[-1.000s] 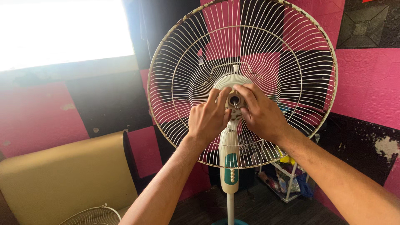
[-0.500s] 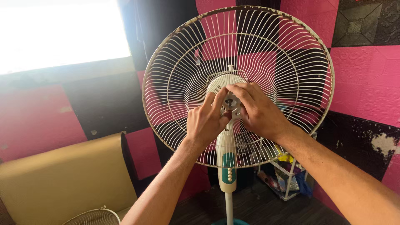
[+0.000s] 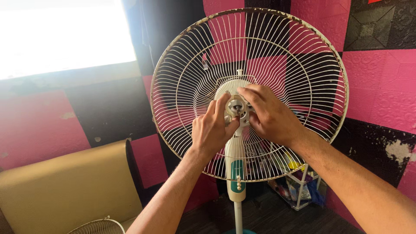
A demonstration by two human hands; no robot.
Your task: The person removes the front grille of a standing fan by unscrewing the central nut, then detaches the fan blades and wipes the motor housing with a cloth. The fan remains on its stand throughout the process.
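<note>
A person stands in front of a pedestal fan with its blades and front cover off, so the round rear grille (image 3: 255, 52) of thin cream wire faces the camera, its ribs fanning out from the middle and its rim flecked with rust. At the centre of the grille sits a small round grey nut (image 3: 236, 106), smooth and slightly shiny, fitted on the motor's face. The left hand (image 3: 211, 130) comes up from below the nut, its thumb and fingertips pinched together on the nut's left edge. The right hand (image 3: 271, 116) reaches in from the right of the nut, with curled fingers closed over its upper right side; both hands clamp the same piece. Behind the nut shows the pale, domed plastic motor housing (image 3: 232, 84). Straight below the nut runs the fan's white plastic neck (image 3: 235, 151), carrying a green control panel (image 3: 237, 170) with a column of small round pale buttons, and under that a slim white pole (image 3: 237, 216). Far below and to the left of the nut lies a second wire grille (image 3: 97, 226), only partly in view, beside a tan cushioned seat (image 3: 65, 186) with a smooth surface. Behind the fan the wall (image 3: 381, 82) is padded in embossed pink and black squares. Below and to the right of the nut stands a white wire rack (image 3: 299, 190) holding small colourful items.
</note>
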